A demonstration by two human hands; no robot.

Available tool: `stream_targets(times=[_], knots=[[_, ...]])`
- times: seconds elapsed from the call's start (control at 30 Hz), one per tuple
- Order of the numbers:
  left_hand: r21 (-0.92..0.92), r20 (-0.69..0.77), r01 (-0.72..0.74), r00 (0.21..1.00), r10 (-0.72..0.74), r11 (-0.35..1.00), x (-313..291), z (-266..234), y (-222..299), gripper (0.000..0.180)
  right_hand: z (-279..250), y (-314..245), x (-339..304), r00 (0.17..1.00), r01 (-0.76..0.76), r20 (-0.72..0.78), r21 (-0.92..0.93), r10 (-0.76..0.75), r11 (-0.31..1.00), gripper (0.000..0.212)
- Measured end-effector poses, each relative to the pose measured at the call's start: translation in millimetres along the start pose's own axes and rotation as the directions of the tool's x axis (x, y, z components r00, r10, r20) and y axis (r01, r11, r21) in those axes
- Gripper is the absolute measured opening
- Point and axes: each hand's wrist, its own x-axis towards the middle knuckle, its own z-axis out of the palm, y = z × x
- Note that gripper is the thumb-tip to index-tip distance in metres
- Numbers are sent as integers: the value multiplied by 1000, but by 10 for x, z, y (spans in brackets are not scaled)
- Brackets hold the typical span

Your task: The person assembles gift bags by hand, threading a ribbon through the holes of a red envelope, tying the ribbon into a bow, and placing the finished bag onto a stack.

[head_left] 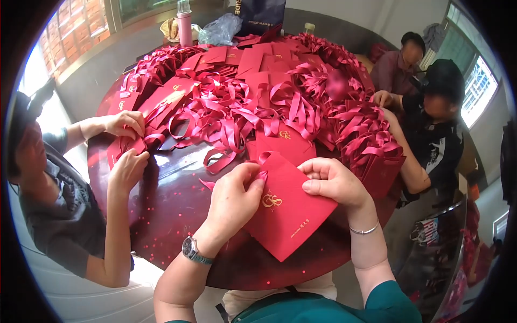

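Between my two hands is a red paper envelope [291, 215] with gold print, tilted above the near edge of the table. My left hand [237, 196] pinches a pink-red ribbon [260, 176] at the envelope's upper left side, thumb pressed on it. On the opposite side, my right hand [336, 182] grips the envelope's edge between thumb and fingers. Another red envelope [285, 144] lies just beyond, partly covered by the held one. A heap of loose ribbon loops [226, 110] spreads past my hands, attached to more envelopes.
The round dark table [177, 215] carries stacked red envelopes [250, 59] and ribbon piles [371, 140]. A pink bottle [184, 27], a clear plastic bag [218, 29] and a dark bag [259, 16] stand at the back. One person works at left, two at right.
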Motion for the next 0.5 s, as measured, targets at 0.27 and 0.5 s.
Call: stream_targets(times=[0.27, 0.5], knots=[[-799, 353, 375, 925, -136, 470, 61, -160, -76, 40, 323, -187, -72, 974, 94, 227, -323, -19, 942, 34], [-760, -136, 71, 954, -266, 646, 263, -296, -260, 48, 237, -100, -449, 972, 213, -70, -156, -226, 964, 34]])
